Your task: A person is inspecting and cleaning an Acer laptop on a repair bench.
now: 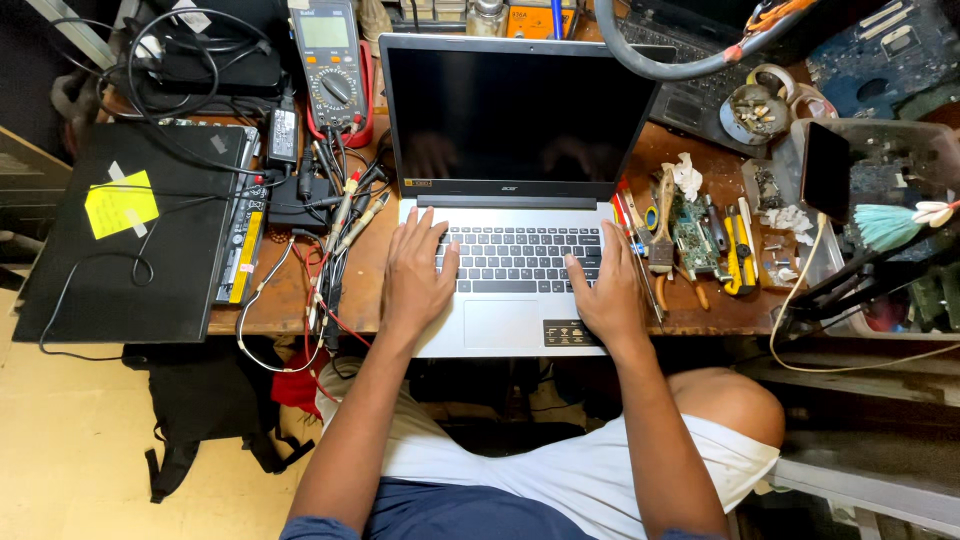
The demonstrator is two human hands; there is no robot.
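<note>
Cluttered with tools and cables, the wooden worktop [300, 300] carries an open silver laptop [515, 200] at its centre, screen dark, keyboard [520, 258] facing the person. Left hand [415, 275] lies flat on the laptop deck at the keyboard's 9 o'clock edge, fingers spread and extended over the keys; its grip is wide and holds nothing. Right hand [605, 295] rests at the keyboard's 3 o'clock edge, fingers loosely spread on the lower right keys, likewise holding nothing. At 10 o'clock from the laptop stands a multimeter [333, 65] with probe leads [345, 215] trailing down beside the left hand. A closed black laptop [130, 235] with a yellow note lies at 9 o'clock. At 3 o'clock lie a brush [663, 225], a small circuit board [690, 235] and yellow-handled cutters [738, 255]. Judged from the dark screen and both hands on the keys, the step in hand appears to be a key press or power-on check. Any next move calls for light fingertip pressure on a chosen key while the palms steady the deck.
</note>
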